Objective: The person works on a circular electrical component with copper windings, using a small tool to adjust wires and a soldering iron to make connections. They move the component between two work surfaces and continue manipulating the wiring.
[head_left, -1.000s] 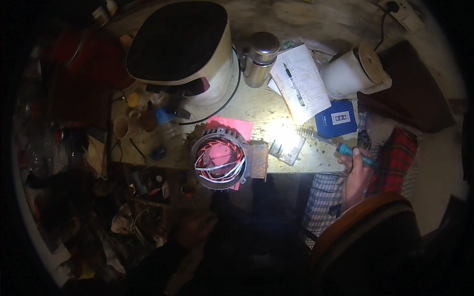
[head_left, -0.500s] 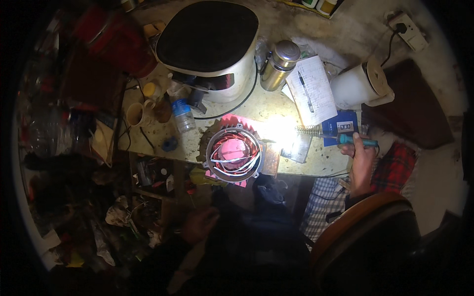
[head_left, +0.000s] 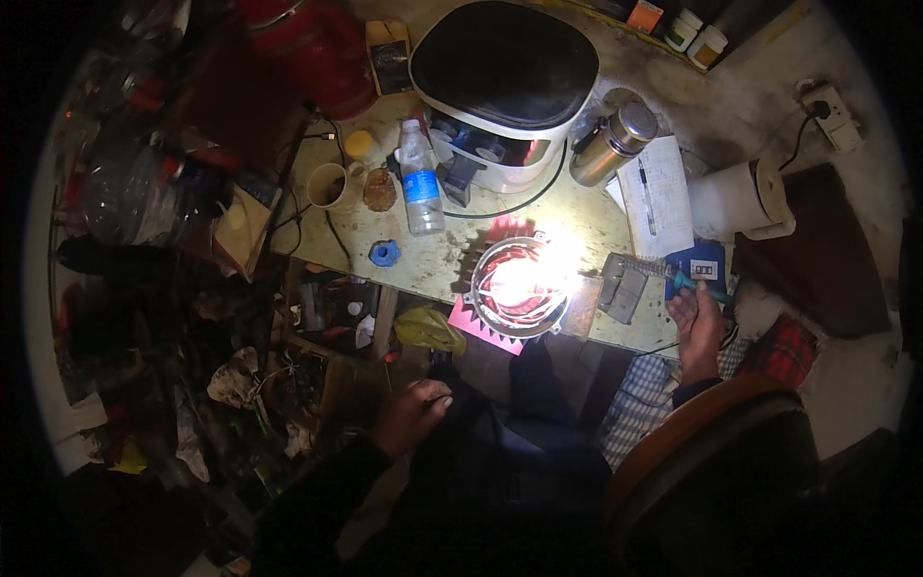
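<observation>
My right hand (head_left: 699, 327) is at the right end of the bench, palm turned up and fingers parted. Its fingertips are at the teal handle of a soldering iron (head_left: 685, 282). The iron's front end sits in a wire coil holder (head_left: 650, 266) on a grey stand (head_left: 623, 288). My left hand (head_left: 415, 413) is low over my lap, fingers curled in, with nothing seen in it. Between the hands, at the bench's front edge, a round motor stator (head_left: 478, 300) with red and white wires lies on pink zigzag-edged paper (head_left: 484, 333); glare washes out its middle.
Behind stand a white appliance with a black top (head_left: 505, 62), a steel flask (head_left: 615, 144) and a notebook with a pen (head_left: 663, 197). To the left are a water bottle (head_left: 419, 188), a cup (head_left: 330, 188) and a blue ring-shaped piece (head_left: 385, 253). A white jug (head_left: 731, 202) stands right.
The view has shifted, moving the bench rightward in the picture. The soldering iron sits deeper in the coil holder, and my right hand's fingers have loosened from its handle. My left hand has risen slightly.
</observation>
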`<move>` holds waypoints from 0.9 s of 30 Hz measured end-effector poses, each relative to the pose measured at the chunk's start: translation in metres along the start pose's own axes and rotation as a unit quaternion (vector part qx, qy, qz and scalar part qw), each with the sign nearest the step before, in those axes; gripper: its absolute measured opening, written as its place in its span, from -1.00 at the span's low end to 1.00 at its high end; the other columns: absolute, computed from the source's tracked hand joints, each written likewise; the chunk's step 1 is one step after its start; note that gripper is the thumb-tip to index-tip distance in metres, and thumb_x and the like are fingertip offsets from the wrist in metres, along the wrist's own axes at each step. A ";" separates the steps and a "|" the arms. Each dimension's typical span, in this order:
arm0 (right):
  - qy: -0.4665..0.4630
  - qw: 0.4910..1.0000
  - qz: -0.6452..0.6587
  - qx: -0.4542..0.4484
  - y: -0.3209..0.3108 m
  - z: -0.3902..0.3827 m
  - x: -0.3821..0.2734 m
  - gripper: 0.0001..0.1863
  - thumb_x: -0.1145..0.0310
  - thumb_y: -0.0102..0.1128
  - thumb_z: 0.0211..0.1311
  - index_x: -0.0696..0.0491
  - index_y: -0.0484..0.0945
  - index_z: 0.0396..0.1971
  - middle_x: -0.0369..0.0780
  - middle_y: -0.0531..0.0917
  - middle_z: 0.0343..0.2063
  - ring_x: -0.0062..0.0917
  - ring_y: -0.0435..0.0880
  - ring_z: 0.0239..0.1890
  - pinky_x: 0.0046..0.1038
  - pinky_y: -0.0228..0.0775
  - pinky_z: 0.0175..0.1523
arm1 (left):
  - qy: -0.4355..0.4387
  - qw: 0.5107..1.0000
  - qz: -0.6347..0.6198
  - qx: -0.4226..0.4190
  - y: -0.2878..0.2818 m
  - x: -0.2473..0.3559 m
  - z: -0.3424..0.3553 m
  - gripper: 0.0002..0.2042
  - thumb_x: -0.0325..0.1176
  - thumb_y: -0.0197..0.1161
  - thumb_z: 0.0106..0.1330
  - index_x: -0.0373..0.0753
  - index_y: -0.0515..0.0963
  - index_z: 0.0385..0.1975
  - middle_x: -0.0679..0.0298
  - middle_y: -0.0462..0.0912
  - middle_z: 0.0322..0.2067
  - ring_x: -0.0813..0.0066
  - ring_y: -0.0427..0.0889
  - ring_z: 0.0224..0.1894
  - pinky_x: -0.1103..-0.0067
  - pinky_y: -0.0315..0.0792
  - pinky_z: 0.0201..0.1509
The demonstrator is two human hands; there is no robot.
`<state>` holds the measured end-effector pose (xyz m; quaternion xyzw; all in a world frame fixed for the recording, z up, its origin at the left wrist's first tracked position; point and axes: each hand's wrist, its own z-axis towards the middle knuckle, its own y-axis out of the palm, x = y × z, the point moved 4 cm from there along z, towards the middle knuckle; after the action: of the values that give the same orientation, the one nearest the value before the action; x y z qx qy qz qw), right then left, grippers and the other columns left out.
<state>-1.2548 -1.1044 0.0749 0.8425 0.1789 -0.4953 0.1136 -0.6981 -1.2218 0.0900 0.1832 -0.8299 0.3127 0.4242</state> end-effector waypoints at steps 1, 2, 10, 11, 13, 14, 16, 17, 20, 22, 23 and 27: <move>0.014 1.000 -0.009 -0.012 0.001 -0.007 0.005 -0.68 0.10 0.36 0.68 0.04 0.67 0.12 -0.27 0.78 -0.20 -0.48 0.81 -0.22 -0.33 0.77 -0.04 | -0.008 1.000 -0.022 -0.001 -0.001 -0.003 0.000 -0.77 -0.32 0.39 0.58 -0.31 0.74 0.07 0.06 0.84 -0.03 0.09 0.81 0.10 0.32 0.66 0.20; 0.017 0.999 -0.017 -0.035 0.004 -0.017 0.010 -0.71 0.11 0.33 0.70 0.03 0.68 0.07 -0.25 0.81 -0.20 -0.47 0.82 -0.23 -0.33 0.78 -0.06 | -0.019 0.999 -0.048 -0.004 -0.002 -0.006 0.002 -0.77 -0.32 0.39 0.59 -0.32 0.73 0.06 0.07 0.84 -0.04 0.14 0.82 0.08 0.34 0.66 0.19; 0.053 0.985 -0.150 -0.073 0.043 -0.118 0.074 -0.58 0.06 0.31 0.72 0.15 0.62 0.15 -0.20 0.77 -0.14 -0.44 0.85 -0.15 -0.34 0.78 -0.06 | -0.055 0.969 -0.241 -0.024 -0.043 0.006 0.061 -0.63 -0.19 0.20 0.78 -0.36 0.56 0.31 0.21 0.80 0.02 0.45 0.81 0.02 0.56 0.58 -0.08; 0.063 0.984 -0.151 -0.070 0.051 -0.127 0.081 -0.55 0.02 0.28 0.73 0.14 0.60 0.19 -0.17 0.77 -0.10 -0.41 0.86 -0.12 -0.33 0.78 -0.03 | -0.062 0.963 -0.262 -0.024 -0.047 0.010 0.072 -0.61 -0.16 0.19 0.79 -0.36 0.55 0.33 0.19 0.78 0.07 0.42 0.81 0.07 0.54 0.58 -0.06; 0.079 0.982 -0.154 -0.077 0.066 -0.138 0.092 -0.48 -0.04 0.22 0.75 0.13 0.57 0.29 -0.11 0.78 0.00 -0.36 0.86 -0.07 -0.31 0.78 0.03 | -0.074 0.949 -0.306 -0.020 -0.047 0.018 0.092 -0.57 -0.12 0.16 0.80 -0.35 0.52 0.38 0.16 0.74 0.17 0.36 0.79 0.16 0.52 0.59 -0.03; 0.091 0.977 -0.174 -0.078 0.072 -0.142 0.096 -0.34 -0.14 0.14 0.77 0.15 0.50 0.43 -0.03 0.75 0.12 -0.29 0.84 0.09 -0.27 0.74 0.13 | -0.091 0.944 -0.315 -0.036 -0.047 0.021 0.101 -0.49 -0.04 0.13 0.81 -0.37 0.47 0.44 0.09 0.67 0.28 0.29 0.72 0.30 0.49 0.61 0.04; 0.103 0.979 -0.155 -0.085 0.085 -0.144 0.100 -0.25 -0.22 0.06 0.77 0.16 0.44 0.52 -0.01 0.72 0.22 -0.22 0.79 0.20 -0.21 0.69 0.23 | -0.111 0.943 -0.313 -0.026 -0.043 0.025 0.119 -0.45 -0.01 0.14 0.80 -0.39 0.45 0.46 0.07 0.64 0.30 0.24 0.69 0.34 0.47 0.62 0.09; 0.114 0.979 -0.148 -0.079 0.090 -0.142 0.101 -0.21 -0.26 0.03 0.77 0.16 0.41 0.56 0.00 0.71 0.27 -0.19 0.77 0.25 -0.18 0.66 0.28 | -0.114 0.944 -0.309 -0.020 -0.040 0.027 0.130 -0.44 0.00 0.14 0.79 -0.39 0.44 0.47 0.05 0.62 0.32 0.21 0.67 0.36 0.47 0.63 0.11; 0.136 0.978 -0.125 -0.101 0.102 -0.131 0.101 -0.20 -0.33 0.08 0.71 0.19 0.53 0.39 -0.12 0.71 0.14 -0.24 0.73 0.28 -0.16 0.64 0.29 | -0.157 0.923 -0.352 -0.003 -0.027 0.030 0.160 -0.36 0.09 0.18 0.76 -0.40 0.43 0.47 0.03 0.60 0.33 0.18 0.59 0.40 0.33 0.60 0.27; 0.151 0.968 -0.144 -0.137 0.107 -0.119 0.100 -0.19 -0.30 -0.02 0.77 0.15 0.41 0.55 -0.10 0.66 0.35 -0.25 0.67 0.38 -0.10 0.53 0.43 | -0.163 0.912 -0.376 0.026 -0.020 0.033 0.174 -0.34 0.14 0.22 0.73 -0.38 0.45 0.46 0.04 0.61 0.30 0.19 0.55 0.38 0.25 0.55 0.33; 0.162 0.963 -0.151 -0.152 0.109 -0.115 0.101 -0.18 -0.28 -0.07 0.80 0.13 0.35 0.63 -0.09 0.64 0.45 -0.25 0.64 0.43 -0.07 0.47 0.50 | -0.170 0.910 -0.376 0.032 -0.016 0.033 0.179 -0.34 0.15 0.23 0.71 -0.36 0.47 0.44 0.06 0.63 0.27 0.19 0.58 0.33 0.25 0.57 0.31; 0.176 0.961 -0.084 -0.196 0.114 -0.099 0.107 -0.16 -0.29 0.06 0.74 0.14 0.40 0.60 -0.10 0.66 0.38 -0.38 0.69 0.33 -0.27 0.55 0.41 | -0.202 0.903 -0.377 0.040 -0.007 0.028 0.197 -0.46 0.08 0.28 0.70 -0.30 0.59 0.32 0.14 0.72 0.14 0.34 0.69 0.14 0.38 0.60 0.20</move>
<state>-1.0816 -1.1512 0.0308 0.8599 0.3594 -0.3018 0.2010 -0.8264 -1.3606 0.0277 0.5587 -0.7533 0.1188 0.3261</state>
